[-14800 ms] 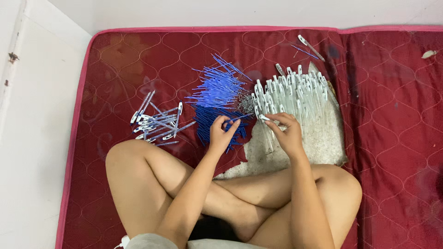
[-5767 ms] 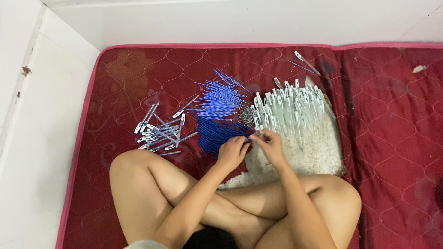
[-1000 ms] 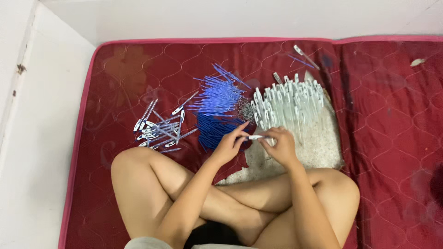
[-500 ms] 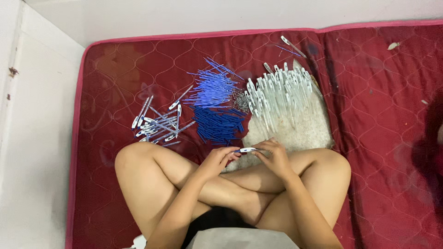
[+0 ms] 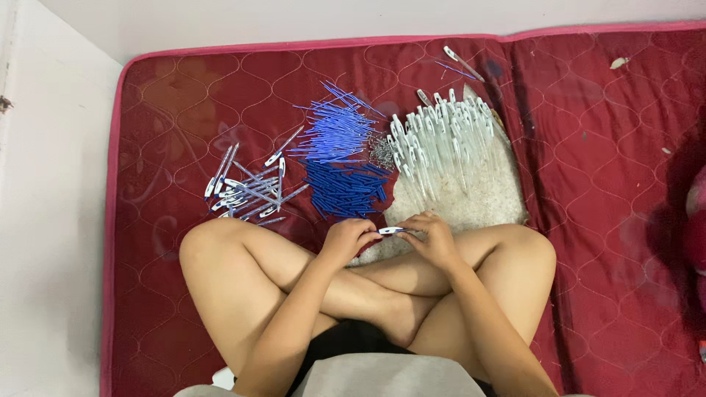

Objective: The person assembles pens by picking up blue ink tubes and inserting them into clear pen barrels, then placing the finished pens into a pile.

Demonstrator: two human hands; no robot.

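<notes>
Both hands pinch one slim, smooth plastic pen (image 5: 391, 231), left hand (image 5: 351, 239) and right hand (image 5: 434, 237) at either end, above the crossed legs. Just beyond: one fuzzy pale cloth (image 5: 478, 198), three piles, too many pieces to count.

Packages: none visible on the mattress (image 5: 184, 95) or beside it.
Labels: none visible; no item shows a readable tag or sticker.
Signs: none visible on the wall strip along the far edge of the mattress.
Screens: none visible.
</notes>
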